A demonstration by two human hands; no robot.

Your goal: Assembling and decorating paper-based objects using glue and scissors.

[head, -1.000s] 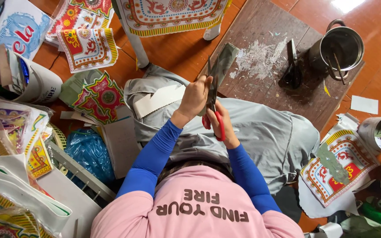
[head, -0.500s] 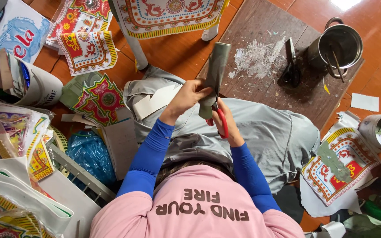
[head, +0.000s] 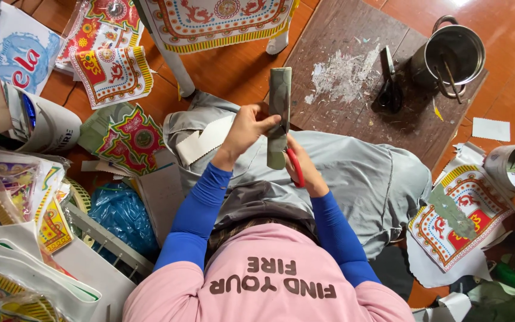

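Since a second ago we have lifted the grey strip upright. From the head view, our left hand pinches it over our lap while our right hand grips red-handled scissors at its lower end; cutting looks midway, with printed sheets lying around.

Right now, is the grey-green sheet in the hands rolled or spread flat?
Rolled: the sheet forms a narrow upright tube, gripped by the left hand, with the right hand below holding red-handled scissors.
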